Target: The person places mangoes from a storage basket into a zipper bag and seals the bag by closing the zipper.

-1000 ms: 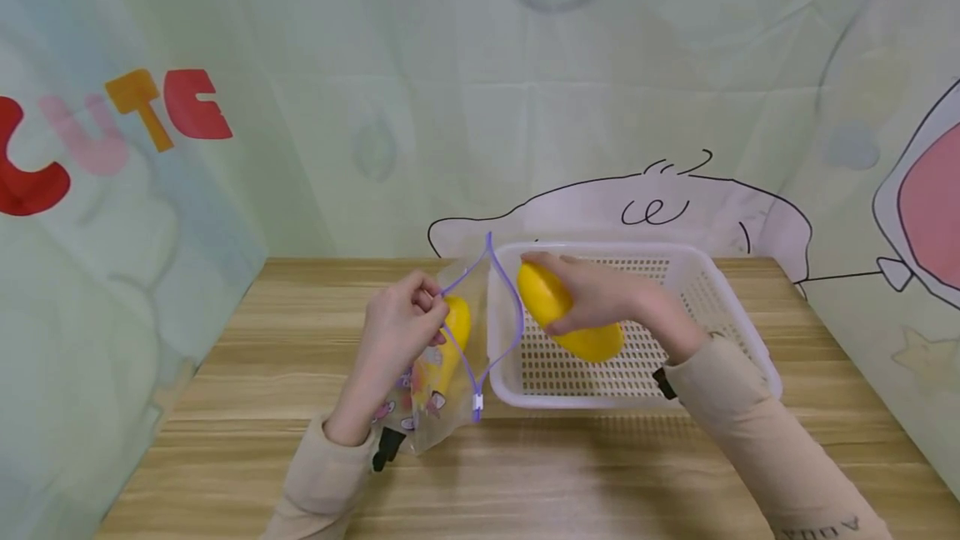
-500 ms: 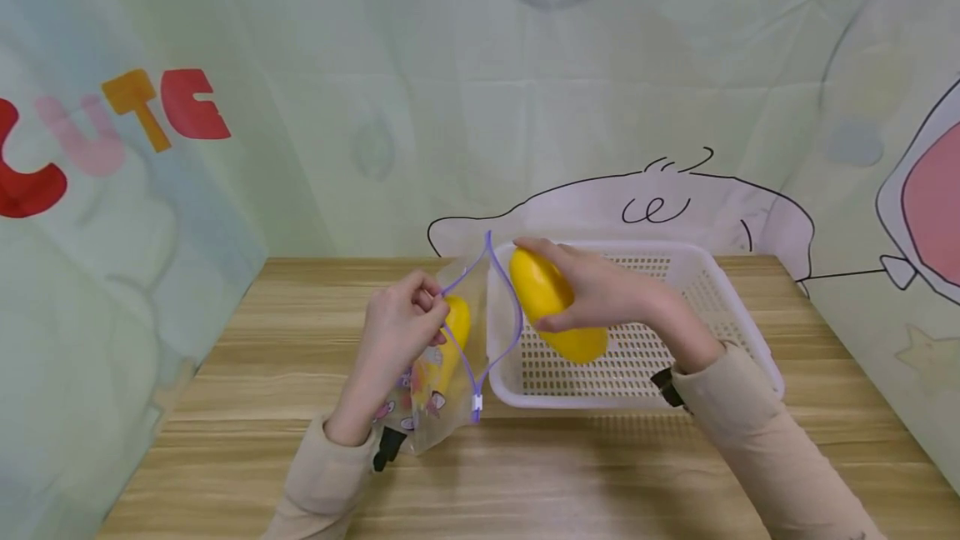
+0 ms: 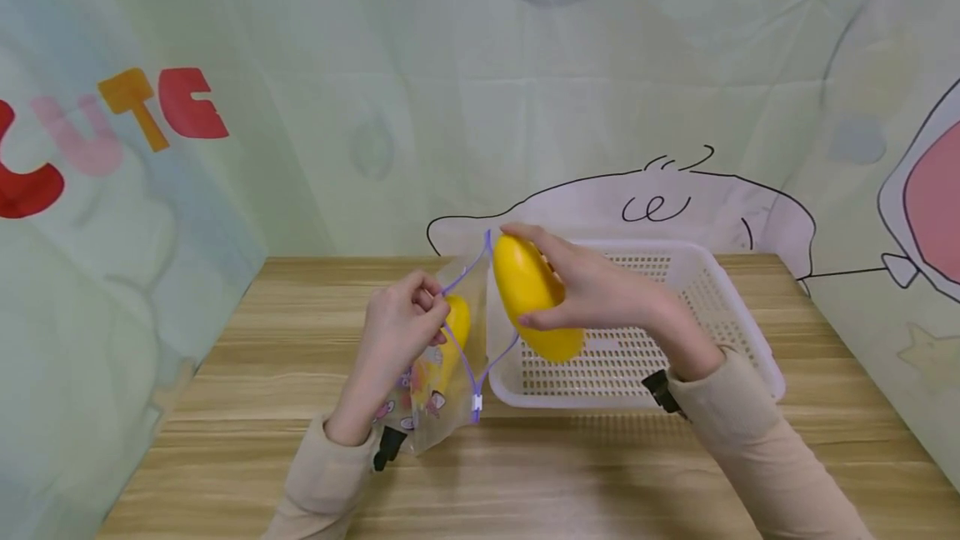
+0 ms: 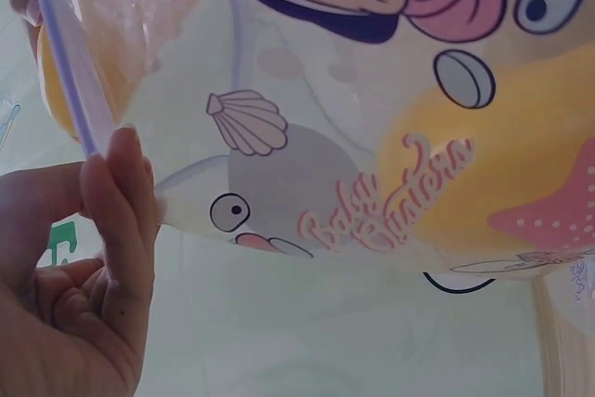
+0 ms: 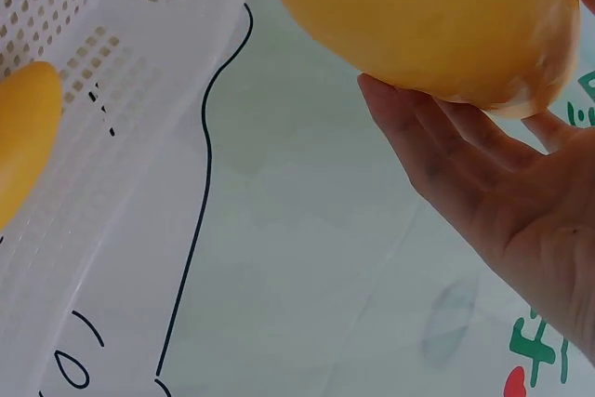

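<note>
My left hand pinches the purple zip edge of a clear slider zip bag printed with cartoon sea creatures. The bag's mouth gapes to the right, and a yellow mango lies inside. With fingers and thumb curled round it, my right hand holds another yellow mango at the mouth, over the left rim of a white plastic basket. In the left wrist view the printed bag wall covers much of its contents. A further yellow thing shows in the basket in the right wrist view.
The basket and bag stand side by side on a wood-grain table. Behind and beside it hangs a printed cloth backdrop. A white slider sits at the near end of the bag's zip.
My right hand has carried the mango leftward and slightly up, from over the basket to the bag's mouth. The left hand and the bag have stayed in place.
</note>
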The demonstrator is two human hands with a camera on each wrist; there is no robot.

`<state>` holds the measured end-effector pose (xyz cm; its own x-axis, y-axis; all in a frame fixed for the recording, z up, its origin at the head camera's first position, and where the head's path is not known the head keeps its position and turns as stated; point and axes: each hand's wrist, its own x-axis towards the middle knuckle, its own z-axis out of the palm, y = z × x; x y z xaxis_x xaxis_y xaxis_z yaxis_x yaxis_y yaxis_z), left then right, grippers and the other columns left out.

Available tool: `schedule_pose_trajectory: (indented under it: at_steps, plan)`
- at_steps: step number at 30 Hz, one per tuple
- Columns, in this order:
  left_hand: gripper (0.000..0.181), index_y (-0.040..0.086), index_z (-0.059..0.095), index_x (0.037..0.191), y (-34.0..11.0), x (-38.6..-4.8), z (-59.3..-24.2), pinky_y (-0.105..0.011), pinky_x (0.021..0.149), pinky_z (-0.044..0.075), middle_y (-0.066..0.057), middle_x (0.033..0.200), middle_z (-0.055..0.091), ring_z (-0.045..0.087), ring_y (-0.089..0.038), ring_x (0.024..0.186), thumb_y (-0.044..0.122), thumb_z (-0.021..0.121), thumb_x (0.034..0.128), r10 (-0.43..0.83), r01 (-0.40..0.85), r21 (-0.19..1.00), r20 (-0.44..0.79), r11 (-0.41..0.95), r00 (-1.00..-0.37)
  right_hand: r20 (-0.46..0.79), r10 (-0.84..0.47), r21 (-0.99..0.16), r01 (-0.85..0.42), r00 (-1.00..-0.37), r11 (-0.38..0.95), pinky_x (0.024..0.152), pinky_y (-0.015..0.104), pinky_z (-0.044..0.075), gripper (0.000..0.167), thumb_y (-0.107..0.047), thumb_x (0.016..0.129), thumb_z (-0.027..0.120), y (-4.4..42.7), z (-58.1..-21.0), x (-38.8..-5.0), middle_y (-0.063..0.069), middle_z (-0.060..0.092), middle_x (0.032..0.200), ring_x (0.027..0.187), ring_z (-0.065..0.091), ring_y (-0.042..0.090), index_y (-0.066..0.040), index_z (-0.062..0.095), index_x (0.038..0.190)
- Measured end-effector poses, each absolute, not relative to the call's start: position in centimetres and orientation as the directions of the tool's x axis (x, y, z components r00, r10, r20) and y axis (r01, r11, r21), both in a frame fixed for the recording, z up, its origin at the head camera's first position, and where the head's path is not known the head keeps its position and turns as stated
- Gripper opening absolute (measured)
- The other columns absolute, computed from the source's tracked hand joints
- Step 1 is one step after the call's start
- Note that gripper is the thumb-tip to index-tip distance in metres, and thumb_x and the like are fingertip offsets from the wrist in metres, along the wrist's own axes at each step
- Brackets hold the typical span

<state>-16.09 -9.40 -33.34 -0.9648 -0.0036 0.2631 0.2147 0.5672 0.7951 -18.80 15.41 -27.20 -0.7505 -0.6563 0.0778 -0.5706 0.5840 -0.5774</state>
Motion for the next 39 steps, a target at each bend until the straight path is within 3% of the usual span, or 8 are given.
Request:
schedule_pose_trajectory:
  at_steps: [9,16,24,34,39]
  plan:
    - [0.006,0.002,0.062,0.089,-9.4,-15.9,-33.2,-0.025,0.043,0.054,-0.011,0.068,0.068,0.062,-0.011,0.044,0.006,0.059,0.0846,-0.002,0.214,0.798,0.261,0.563,-0.965,0.119,-0.646,-0.630,-0.560,-0.754,0.538,0.085,0.033,0.055,0.093,-0.031,0.078,0.077,14.9,-27.1,-18.5,-0.003,0.051,0.122,0.098,0.059,0.017,-0.042,0.016,0.147]
    - [0.007,0.002,0.062,0.089,-9.4,-15.9,-33.1,-0.024,0.043,0.054,-0.011,0.068,0.068,0.062,-0.010,0.043,0.007,0.059,0.0848,-0.005,0.208,0.795,0.256,0.570,-0.967,0.193,-0.633,-0.649,-0.581,-0.750,0.491,0.087,0.033,0.055,0.095,-0.030,0.077,0.078,14.4,-27.2,-18.4,-0.001,0.050,0.128,0.109,0.055,0.019,-0.037,0.015,0.147]
    - [0.006,0.002,0.062,0.089,-9.3,-15.9,-33.1,-0.024,0.042,0.053,-0.011,0.067,0.067,0.061,-0.010,0.043,0.006,0.060,0.0848,0.000,0.217,0.788,0.266,0.576,-0.964,0.268,-0.608,-0.654,-0.604,-0.748,0.455,0.088,0.034,0.056,0.097,-0.028,0.076,0.080,13.7,-27.5,-18.3,0.005,0.049,0.130,0.111,0.054,0.022,-0.035,0.014,0.146]
    - [0.006,0.002,0.061,0.090,-9.2,-15.9,-33.0,-0.024,0.042,0.053,-0.011,0.068,0.065,0.060,-0.012,0.043,0.007,0.062,0.0861,0.001,0.203,0.787,0.249,0.583,-0.969,0.283,-0.612,-0.687,-0.602,-0.738,0.408,0.092,0.036,0.056,0.097,-0.027,0.078,0.079,12.1,-28.9,-18.2,0.007,0.045,0.135,0.112,0.055,0.022,-0.028,0.011,0.146]
    - [0.007,0.002,0.061,0.091,-9.1,-16.0,-33.0,-0.024,0.043,0.053,-0.011,0.069,0.064,0.061,-0.012,0.044,0.008,0.062,0.0865,-0.004,0.189,0.789,0.235,0.585,-0.972,0.263,-0.611,-0.702,-0.583,-0.746,0.409,0.092,0.035,0.056,0.096,-0.028,0.078,0.078,11.7,-29.6,-18.3,0.006,0.045,0.134,0.112,0.056,0.020,-0.033,0.009,0.145]
